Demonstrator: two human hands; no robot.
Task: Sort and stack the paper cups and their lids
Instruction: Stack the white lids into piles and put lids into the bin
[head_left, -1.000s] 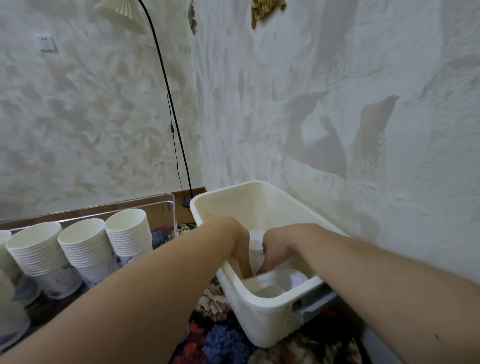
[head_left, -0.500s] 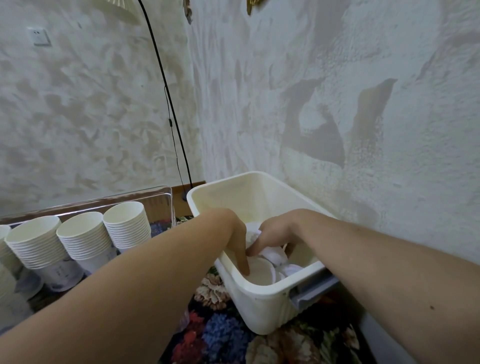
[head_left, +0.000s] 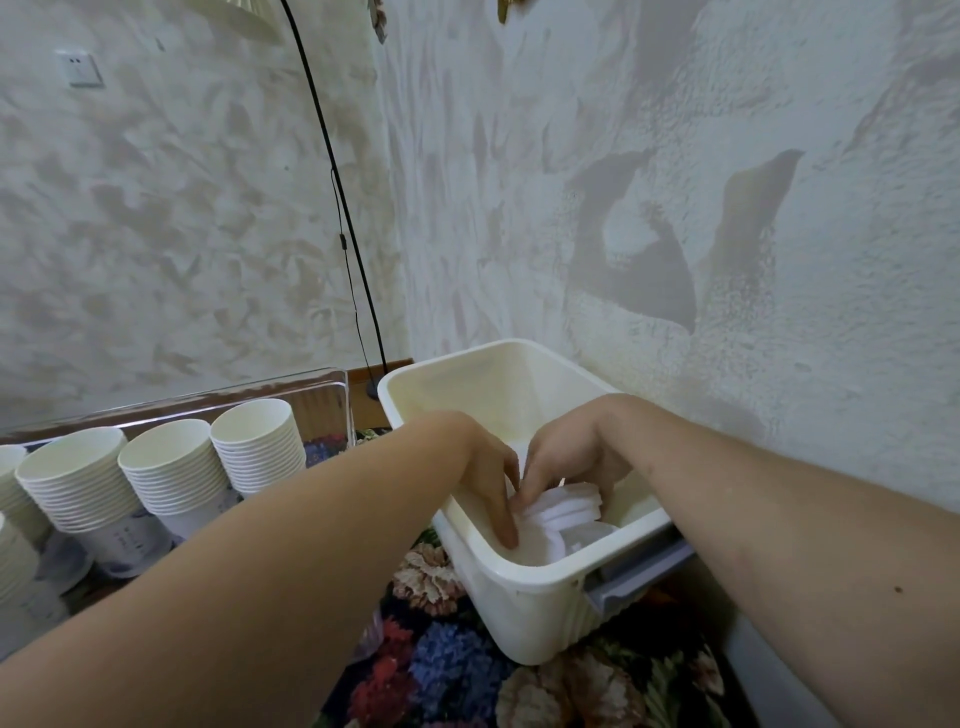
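Since a moment before, both hands had lifted a little, and a bunch of lids (head_left: 563, 506) had come up in the bin (head_left: 519, 597). On the left stood the cup stacks (head_left: 171, 478). The left hand (head_left: 488, 478) pressed straight fingers on the lids. The right hand (head_left: 571, 457) pinched them in its grip. It would help to square the edges first, then lift slowly.

Nothing readable anywhere in the shot. The bottom cups of the paper cup stacks (head_left: 171, 483) carry faint dark printing low on their sides, but it is far too small and blurred to make out a single letter.
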